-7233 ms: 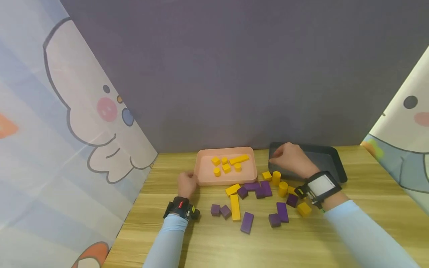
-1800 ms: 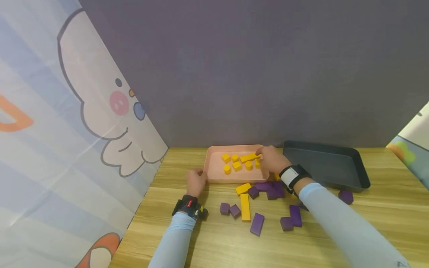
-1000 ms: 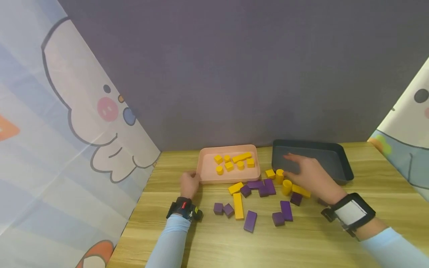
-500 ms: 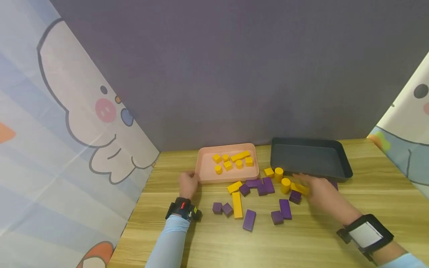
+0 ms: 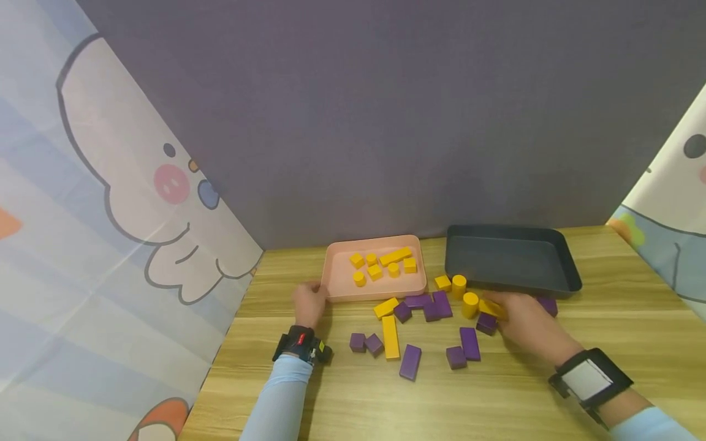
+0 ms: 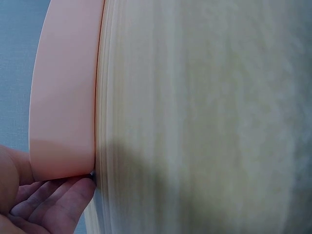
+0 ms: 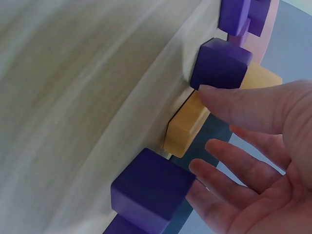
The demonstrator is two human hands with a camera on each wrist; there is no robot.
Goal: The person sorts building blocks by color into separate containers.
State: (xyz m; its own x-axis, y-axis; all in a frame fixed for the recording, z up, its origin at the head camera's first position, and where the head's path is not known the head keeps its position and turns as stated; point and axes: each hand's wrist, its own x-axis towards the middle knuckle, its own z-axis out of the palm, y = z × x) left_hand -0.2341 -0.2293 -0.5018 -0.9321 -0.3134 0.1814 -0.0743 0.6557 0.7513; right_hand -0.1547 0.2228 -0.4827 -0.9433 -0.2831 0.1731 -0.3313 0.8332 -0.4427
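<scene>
At the near left corner of the pink tray [image 5: 372,296], my left hand [image 5: 309,304] grips its end. In the left wrist view, the fingers [image 6: 66,204] curl against the tray's end wall [image 6: 63,112], the thumb on its other side. My right hand [image 5: 526,318] reaches around a yellow rectangular block [image 5: 491,309] in front of the dark tray. Its thumb [image 7: 243,105] overlaps the yellow block [image 7: 183,131] in the right wrist view, and the other fingers spread loosely behind. A purple cube [image 5: 486,324] sits just before that block; another purple block [image 5: 548,305] lies beyond the hand.
Several yellow pieces lie inside the pink tray. The dark tray [image 5: 507,266] stands at the back right against the grey wall [image 5: 386,122]. Two yellow cylinders [image 5: 470,305] stand between the trays' front edges. Several purple blocks [image 5: 410,362] and a long yellow block [image 5: 390,338] lie across the table.
A yellow cube now lies in the pink tray's right side, where my right hand was earlier. That hand has since gone right and down to the yellow rectangular block. My left hand stayed at the tray.
</scene>
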